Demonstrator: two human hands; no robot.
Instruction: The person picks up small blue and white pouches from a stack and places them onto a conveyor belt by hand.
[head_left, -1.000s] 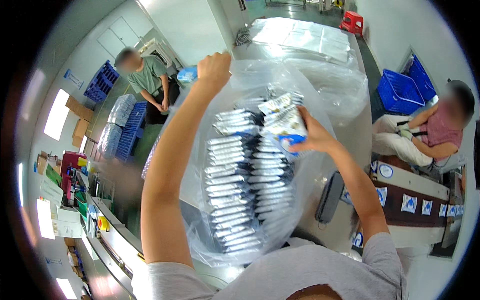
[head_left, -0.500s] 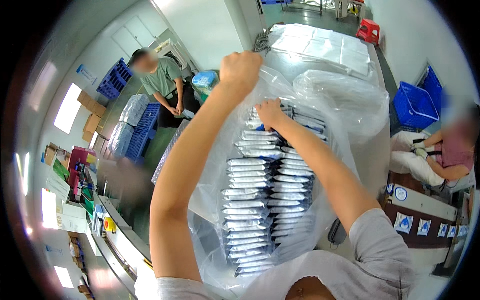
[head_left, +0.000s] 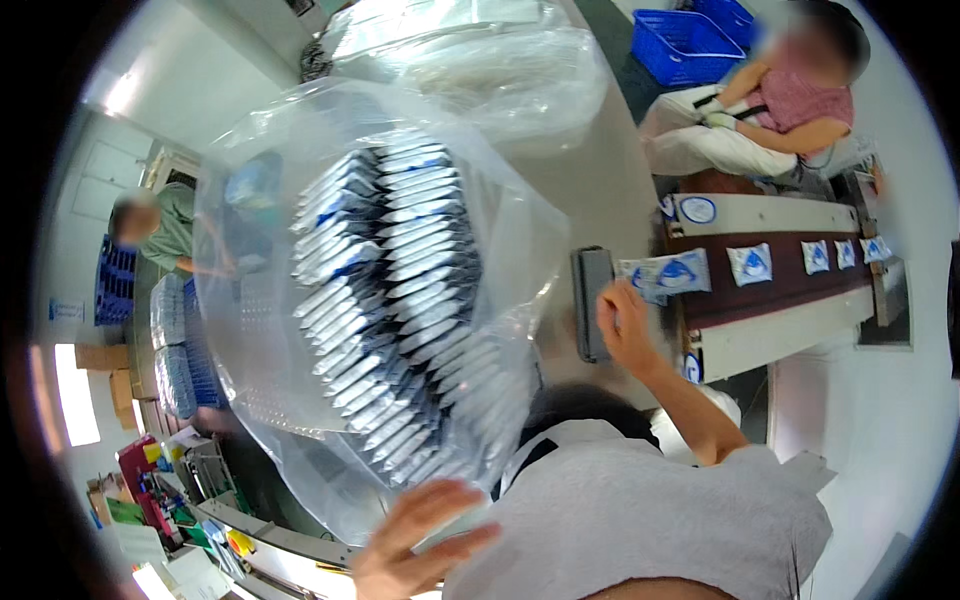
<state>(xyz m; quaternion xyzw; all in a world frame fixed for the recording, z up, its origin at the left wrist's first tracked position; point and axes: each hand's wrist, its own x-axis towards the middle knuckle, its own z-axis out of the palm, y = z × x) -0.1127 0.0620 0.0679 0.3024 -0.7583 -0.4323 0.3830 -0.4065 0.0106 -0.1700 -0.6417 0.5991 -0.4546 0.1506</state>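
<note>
My right hand (head_left: pixel 627 330) is closed at the near edge of a silver-and-blue foil packet (head_left: pixel 642 276), at the end of a conveyor belt. Against it lies another such packet (head_left: pixel 684 271). My left hand (head_left: pixel 425 545) is held low beside the front of a large clear plastic bag (head_left: pixel 525 210); its fingers are spread, blurred by motion, and hold nothing. Inside the bag stand two long rows of silver packets (head_left: pixel 345 300), tightly stacked on edge. Clear film covers the near end of the right-hand row.
A dark oblong case (head_left: pixel 592 305) lies on the grey table (head_left: pixel 600 180). Several packets rest on the brown belt (head_left: pixel 790 284). More clear bags (head_left: pixel 500 75) are piled at the far end. One person (head_left: pixel 790 100) sits beyond the belt, another (head_left: pixel 165 225) at the left.
My view has swung to the right. Both hands have left the far end of the bag: the right has come to the conveyor's packets, the left to the bag's near side.
</note>
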